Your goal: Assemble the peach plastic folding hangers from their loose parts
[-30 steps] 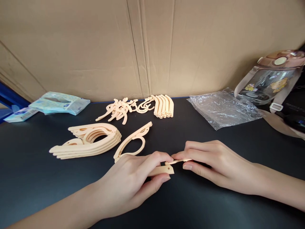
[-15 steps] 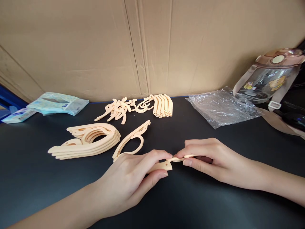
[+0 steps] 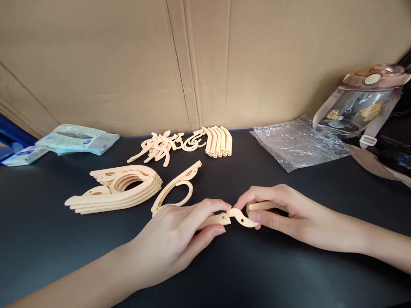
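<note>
My left hand (image 3: 186,239) pinches a beige plastic arm (image 3: 218,220) with a hole near its end. Against that end lies a small S-shaped beige piece (image 3: 242,218), its dark hole facing up. My right hand (image 3: 285,211) grips this piece by its right end, and a second beige arm (image 3: 266,206) shows between the fingers. Just beyond my left hand rests a single beige piece with a loop (image 3: 184,182), partly covered by the hand. To its left is a stack of folded beige hangers (image 3: 128,194).
At the back lie a heap of small beige parts (image 3: 159,147) and a row of curved arms (image 3: 219,141). A clear plastic bag (image 3: 298,141) and a strapped bottle (image 3: 356,105) are on the right, a tissue pack (image 3: 78,139) on the left. Cardboard (image 3: 128,64) stands behind.
The S-shaped piece has turned so that its flat side and hole show. My right fingers have shifted, and more of the second arm shows between them. My left hand has hardly moved.
</note>
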{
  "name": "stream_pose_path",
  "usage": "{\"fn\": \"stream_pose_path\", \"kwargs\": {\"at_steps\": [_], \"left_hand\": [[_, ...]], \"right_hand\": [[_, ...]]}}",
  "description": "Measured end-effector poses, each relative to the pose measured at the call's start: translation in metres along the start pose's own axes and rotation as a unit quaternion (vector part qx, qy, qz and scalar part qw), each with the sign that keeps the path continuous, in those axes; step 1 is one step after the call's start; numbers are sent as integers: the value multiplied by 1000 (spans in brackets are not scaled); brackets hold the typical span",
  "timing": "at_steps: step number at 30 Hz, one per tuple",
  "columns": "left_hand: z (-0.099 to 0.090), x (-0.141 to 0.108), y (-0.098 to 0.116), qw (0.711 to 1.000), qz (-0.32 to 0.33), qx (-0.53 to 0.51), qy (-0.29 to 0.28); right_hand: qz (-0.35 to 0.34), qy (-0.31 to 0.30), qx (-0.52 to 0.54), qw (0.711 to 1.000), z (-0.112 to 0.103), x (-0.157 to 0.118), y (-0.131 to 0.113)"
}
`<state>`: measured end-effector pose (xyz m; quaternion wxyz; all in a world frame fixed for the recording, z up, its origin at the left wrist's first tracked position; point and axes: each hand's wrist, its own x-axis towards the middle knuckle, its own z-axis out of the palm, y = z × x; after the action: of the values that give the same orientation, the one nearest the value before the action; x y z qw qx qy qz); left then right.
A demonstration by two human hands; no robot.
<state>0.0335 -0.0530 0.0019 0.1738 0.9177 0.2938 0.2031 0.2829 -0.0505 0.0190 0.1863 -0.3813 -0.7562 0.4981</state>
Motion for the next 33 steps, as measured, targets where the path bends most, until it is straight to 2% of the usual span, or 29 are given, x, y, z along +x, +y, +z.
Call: {"fn": "stream_pose_path", "kwargs": {"at_steps": [4, 9, 14, 20, 28, 33], "left_hand": [[0, 0, 0, 1000, 3, -8, 10], [0, 1, 1, 1000, 19, 2, 22], [1, -1, 1, 999, 36, 19, 30], [1, -2, 2, 998, 48, 23, 28], [-1, -2, 3, 998, 54, 22, 36], [-1, 0, 3, 998, 64, -2, 17]], "right_hand": [[10, 14, 19, 1000, 1, -2, 0], [7, -22, 45, 999, 3, -5, 2], [-5, -9, 37, 999, 5, -5, 2], [34, -16, 76, 996, 8, -6, 2], [4, 0, -40, 999, 5, -11, 0], [-73, -23, -105, 992, 6, -10, -1]]}}
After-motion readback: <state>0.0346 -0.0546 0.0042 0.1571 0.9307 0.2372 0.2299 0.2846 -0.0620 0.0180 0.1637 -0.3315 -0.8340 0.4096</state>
